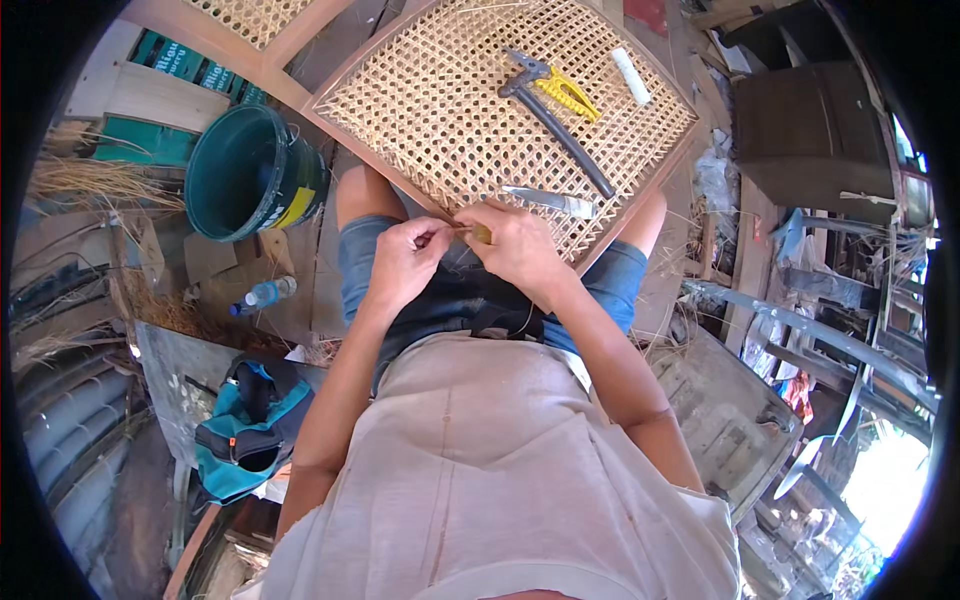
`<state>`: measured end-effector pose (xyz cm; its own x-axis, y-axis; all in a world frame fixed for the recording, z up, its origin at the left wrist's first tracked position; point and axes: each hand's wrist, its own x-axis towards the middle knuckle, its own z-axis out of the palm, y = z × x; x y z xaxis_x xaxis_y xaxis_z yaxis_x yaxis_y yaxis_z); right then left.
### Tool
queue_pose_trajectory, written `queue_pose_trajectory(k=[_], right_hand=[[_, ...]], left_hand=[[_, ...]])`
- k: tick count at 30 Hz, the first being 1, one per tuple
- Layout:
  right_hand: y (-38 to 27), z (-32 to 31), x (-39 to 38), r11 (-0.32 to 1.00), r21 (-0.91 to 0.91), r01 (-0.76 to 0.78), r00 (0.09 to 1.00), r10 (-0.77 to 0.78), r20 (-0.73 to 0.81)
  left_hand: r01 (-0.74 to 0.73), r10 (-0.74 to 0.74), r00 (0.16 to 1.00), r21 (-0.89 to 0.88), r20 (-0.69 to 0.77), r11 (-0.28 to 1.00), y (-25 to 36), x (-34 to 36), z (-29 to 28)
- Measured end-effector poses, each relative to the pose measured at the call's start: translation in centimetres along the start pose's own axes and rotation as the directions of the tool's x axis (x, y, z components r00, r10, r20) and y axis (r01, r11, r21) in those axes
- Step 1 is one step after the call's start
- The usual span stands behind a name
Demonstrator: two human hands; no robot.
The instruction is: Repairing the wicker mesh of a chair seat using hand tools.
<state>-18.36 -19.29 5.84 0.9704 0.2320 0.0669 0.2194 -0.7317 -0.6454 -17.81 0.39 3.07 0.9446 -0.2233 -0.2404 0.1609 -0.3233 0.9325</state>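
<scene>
A wooden frame with woven cane [430,110] lies over my knees. At its near edge, my left hand [410,258] pinches something small that its fingers hide. My right hand [515,245] is closed right beside it, fingertips almost meeting the left ones; a bit of something yellowish shows under its fingers, too covered to name. On the cane just beyond my right hand lies a knife [550,199] with a pale handle. Farther up rest a dark-handled hammer [560,130], yellow-handled pliers [566,92] and a white cylindrical stick [631,76].
To my left stands a dark green bucket [235,175], with a small plastic bottle [270,292] near it. A teal and black bag [250,430] sits lower left. Another cane panel [250,18] is at the far left. Stacked wood and a dark box [815,130] fill the right side.
</scene>
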Motion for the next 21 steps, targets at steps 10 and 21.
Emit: queue_pose_trajectory(k=[10,21], right_hand=[[1.4,0.8,0.0,0.986,-0.005,0.165,0.985,-0.165,-0.044],[1.3,0.5,-0.1,0.985,-0.119,0.128,0.992,-0.127,0.018]], left_hand=[[0.020,-0.019,0.999,-0.027,0.029,0.999,-0.4,2.7,-0.2],[-0.005,0.009,1.000,-0.240,0.015,0.971,-2.9,4.0,-0.2]])
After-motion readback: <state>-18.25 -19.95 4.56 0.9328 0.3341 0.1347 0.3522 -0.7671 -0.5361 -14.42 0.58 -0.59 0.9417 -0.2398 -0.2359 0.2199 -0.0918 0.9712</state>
